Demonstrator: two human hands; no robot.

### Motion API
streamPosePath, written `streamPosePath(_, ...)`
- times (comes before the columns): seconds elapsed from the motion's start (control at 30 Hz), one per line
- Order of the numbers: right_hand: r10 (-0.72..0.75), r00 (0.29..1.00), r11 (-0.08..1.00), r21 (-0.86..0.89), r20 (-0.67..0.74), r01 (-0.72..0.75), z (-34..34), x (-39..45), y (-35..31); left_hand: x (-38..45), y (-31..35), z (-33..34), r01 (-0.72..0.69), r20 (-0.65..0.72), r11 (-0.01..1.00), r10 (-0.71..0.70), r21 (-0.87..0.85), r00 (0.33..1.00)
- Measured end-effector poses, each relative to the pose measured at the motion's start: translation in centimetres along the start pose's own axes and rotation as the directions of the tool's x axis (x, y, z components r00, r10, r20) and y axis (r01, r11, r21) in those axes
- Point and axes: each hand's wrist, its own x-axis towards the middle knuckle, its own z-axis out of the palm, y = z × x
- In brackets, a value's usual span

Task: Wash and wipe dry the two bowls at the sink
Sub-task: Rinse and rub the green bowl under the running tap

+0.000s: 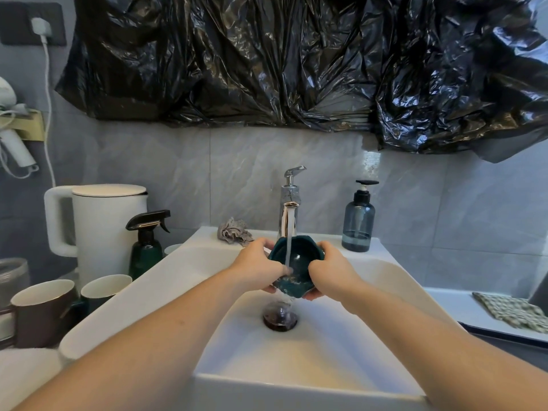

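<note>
— Listing item one: a dark teal, faceted ceramic bowl (pixel 296 256), held over the white rectangular ceramic sink (pixel 296 378), tilted with its open side toward the camera, directly above the dark round drain (pixel 280 319).

— Who holds it?

— Both hands. The left hand (pixel 257 264) grips the bowl's left rim and side, fingers curled round it; the right hand (pixel 329 269) grips the right side, thumb on the rim, fingers wrapped underneath.

— Water?

— Running. A thin stream falls from the chrome single-lever tap (pixel 289 203) into the bowl's hollow and spills over the near edge, down toward the drain.

— Only one bowl entered?

— One bowl is all I can make out.

— Items on the sink's back ledge?

— Left of the tap: a crumpled grey cloth (pixel 234 234). Right of the tap: a translucent blue pump soap bottle with a black head (pixel 358 223), about a quarter full.

— Left of the sink?

— A white electric kettle (pixel 103 229); a dark green spray bottle with a black trigger (pixel 147 247) just in front of it; a brown mug with a pale inside (pixel 44 310) and a dark green cup (pixel 103 289) side by side nearest the camera.

— Right?

— A patterned green-and-white cloth (pixel 513 311), lying flat on a white surface.

— Wall?

— Grey marbled tiles (pixel 184 173), with crinkled black plastic sheeting (pixel 296 60) hung across the upper part.
</note>
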Motion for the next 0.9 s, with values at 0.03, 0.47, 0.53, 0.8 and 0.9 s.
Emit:
streamPosePath(0.03, 0.004, 1.0, 1.0, 0.016, -0.008, -0.003, 0.0, 0.1, 0.1, -0.1, 0.0, 0.1, -0.011, -0.014, 1.0, 0.011, 0.009, 1.0)
streamPosePath(0.47, -0.003, 0.985, 0.999, -0.048, 0.175, 0.012, 0.9, -0.2, -0.4, 0.4, 0.4, -0.9, -0.063, -0.255, 0.974, 0.119, 0.217, 0.96)
streamPosePath(0.53, -0.027, 0.987, 0.994, -0.104, 0.161, 0.044, 0.7, -0.2, -0.4, 0.2, 0.5, -0.8, -0.059, -0.247, 0.97, 0.119, 0.237, 0.962)
streamPosePath(0.8, -0.101, 0.995, 0.989, -0.102, 0.027, 0.103, -0.2, -0.3, 0.0, 0.0, 0.5, -0.1, -0.15, -0.124, 0.988, 0.155, 0.047, 0.98)
streamPosePath(0.9, -0.129, 0.992, 0.989, -0.077, 0.005, 0.129, -0.1, -0.3, 0.1, -0.8, 1.1, 0.0, -0.054, 0.0, 0.988, 0.055, -0.142, 0.998)
